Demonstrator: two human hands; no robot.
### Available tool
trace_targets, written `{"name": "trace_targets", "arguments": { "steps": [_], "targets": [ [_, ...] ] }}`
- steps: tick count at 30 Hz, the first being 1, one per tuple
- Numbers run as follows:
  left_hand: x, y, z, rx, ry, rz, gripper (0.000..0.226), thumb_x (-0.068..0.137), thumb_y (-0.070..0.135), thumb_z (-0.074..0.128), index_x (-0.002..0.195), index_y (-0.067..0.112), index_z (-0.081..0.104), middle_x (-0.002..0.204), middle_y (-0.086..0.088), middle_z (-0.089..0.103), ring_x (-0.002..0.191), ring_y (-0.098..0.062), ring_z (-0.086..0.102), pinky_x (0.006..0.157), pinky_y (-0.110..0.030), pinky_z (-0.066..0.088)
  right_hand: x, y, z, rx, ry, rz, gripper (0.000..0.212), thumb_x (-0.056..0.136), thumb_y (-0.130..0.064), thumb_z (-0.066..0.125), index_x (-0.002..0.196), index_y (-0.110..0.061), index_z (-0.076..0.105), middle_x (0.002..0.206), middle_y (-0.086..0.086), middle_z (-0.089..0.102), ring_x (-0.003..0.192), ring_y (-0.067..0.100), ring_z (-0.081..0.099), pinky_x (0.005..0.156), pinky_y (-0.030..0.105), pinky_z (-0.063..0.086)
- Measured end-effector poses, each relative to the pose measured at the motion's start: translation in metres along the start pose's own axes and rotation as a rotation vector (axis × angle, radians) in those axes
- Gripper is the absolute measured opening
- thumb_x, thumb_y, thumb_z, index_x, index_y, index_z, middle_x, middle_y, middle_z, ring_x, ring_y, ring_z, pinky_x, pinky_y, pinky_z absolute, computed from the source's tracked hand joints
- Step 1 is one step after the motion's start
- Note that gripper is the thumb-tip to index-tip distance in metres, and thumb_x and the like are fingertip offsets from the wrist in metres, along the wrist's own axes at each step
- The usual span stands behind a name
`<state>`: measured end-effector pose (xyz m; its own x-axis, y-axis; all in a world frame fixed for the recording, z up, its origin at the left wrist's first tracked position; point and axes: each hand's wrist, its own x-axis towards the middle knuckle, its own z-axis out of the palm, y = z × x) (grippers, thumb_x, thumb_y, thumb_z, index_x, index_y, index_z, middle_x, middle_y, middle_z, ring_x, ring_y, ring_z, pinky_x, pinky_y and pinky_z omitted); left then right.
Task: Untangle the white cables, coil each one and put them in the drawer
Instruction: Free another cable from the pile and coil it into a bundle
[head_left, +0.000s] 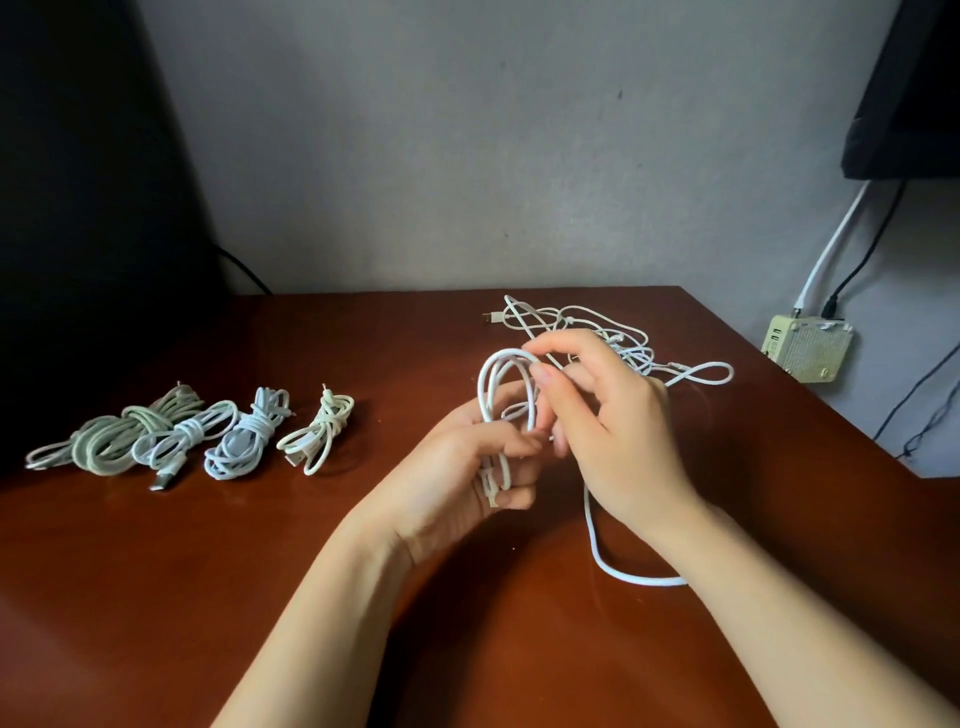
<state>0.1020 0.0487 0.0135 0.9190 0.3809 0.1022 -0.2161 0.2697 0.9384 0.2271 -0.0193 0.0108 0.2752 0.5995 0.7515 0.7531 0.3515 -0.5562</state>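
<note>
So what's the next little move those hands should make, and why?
Probably one more wrap: the right hand, pinching the top of the coil that the left hand grips, should draw up the loose tail and lay it round. That tail lies slack on the table, so this coil looks unfinished.

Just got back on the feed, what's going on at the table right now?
A person is coiling one white cable: the left hand grips the gathered loops while the right hand pinches the top of the loop. Its loose tail trails on the table under the right wrist. Four coiled bundles lie in a row at the left; a tangled pile waits behind the hands. No drawer is in view.
</note>
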Motion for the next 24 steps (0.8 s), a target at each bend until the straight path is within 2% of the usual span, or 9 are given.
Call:
{"name": "trace_targets", "arguments": {
  "steps": [6,10,12,16,20,22,24],
  "targets": [
    [0.001,0.003,-0.002,-0.04,0.169,0.021,0.047,0.073,0.007,0.061,0.12,0.008,0.058,0.072,-0.004,0.041,0.055,-0.01,0.033,0.046,-0.021,0.027,0.002,-0.001,-0.002,-0.077,0.114,-0.039,0.016,0.095,-0.03,0.046,0.101,-0.024,0.059,0.059,-0.018,0.052,0.051,0.007,0.054,0.054,0.034,0.047],
    [0.001,0.006,-0.002,-0.085,0.21,0.08,0.028,0.078,0.012,0.061,0.105,0.014,0.063,0.07,-0.002,0.033,0.051,-0.008,0.028,0.054,-0.026,0.017,0.002,0.005,-0.003,-0.185,0.222,0.013,0.019,0.092,-0.031,0.048,0.091,-0.019,0.063,0.052,-0.007,0.056,0.044,0.015,0.051,0.053,0.037,0.043],
    [0.001,0.005,0.0,-0.038,0.238,0.087,0.027,0.082,0.015,0.055,0.107,0.013,0.063,0.067,0.0,0.031,0.05,-0.007,0.025,0.052,-0.026,0.016,0.001,0.008,-0.002,-0.236,0.25,0.017,0.014,0.09,-0.025,0.053,0.087,-0.015,0.063,0.05,-0.002,0.056,0.043,0.02,0.051,0.055,0.037,0.041],
    [0.001,-0.001,0.001,0.086,0.299,0.074,0.024,0.093,0.007,0.05,0.112,0.006,0.065,0.058,0.004,0.027,0.05,-0.007,0.02,0.046,-0.02,0.019,0.001,0.008,-0.002,-0.339,0.275,-0.012,0.007,0.085,-0.016,0.059,0.08,-0.013,0.064,0.047,-0.002,0.055,0.042,0.018,0.048,0.053,0.033,0.037],
    [0.005,-0.008,0.0,0.223,0.396,0.052,0.019,0.099,0.008,0.048,0.096,0.005,0.066,0.052,0.004,0.025,0.046,-0.009,0.021,0.044,-0.02,0.022,0.0,0.006,-0.001,-0.382,0.246,-0.061,0.006,0.084,-0.016,0.06,0.08,-0.013,0.065,0.046,-0.003,0.053,0.041,0.018,0.05,0.049,0.036,0.042],
    [0.008,-0.011,-0.003,0.244,0.473,0.06,0.02,0.099,0.011,0.048,0.088,0.008,0.064,0.051,0.003,0.025,0.047,-0.01,0.021,0.043,-0.019,0.023,-0.002,0.003,0.002,-0.36,0.213,-0.074,0.006,0.084,-0.017,0.062,0.082,-0.013,0.066,0.048,-0.004,0.055,0.042,0.017,0.051,0.045,0.032,0.045],
    [0.009,-0.012,-0.007,0.267,0.553,0.083,0.019,0.1,0.014,0.046,0.086,0.012,0.059,0.051,0.003,0.028,0.047,-0.011,0.023,0.042,-0.019,0.026,-0.004,0.001,0.003,-0.321,0.124,-0.049,0.009,0.084,-0.022,0.062,0.089,-0.016,0.067,0.054,-0.007,0.059,0.046,0.016,0.056,0.049,0.034,0.05]
  ]
}}
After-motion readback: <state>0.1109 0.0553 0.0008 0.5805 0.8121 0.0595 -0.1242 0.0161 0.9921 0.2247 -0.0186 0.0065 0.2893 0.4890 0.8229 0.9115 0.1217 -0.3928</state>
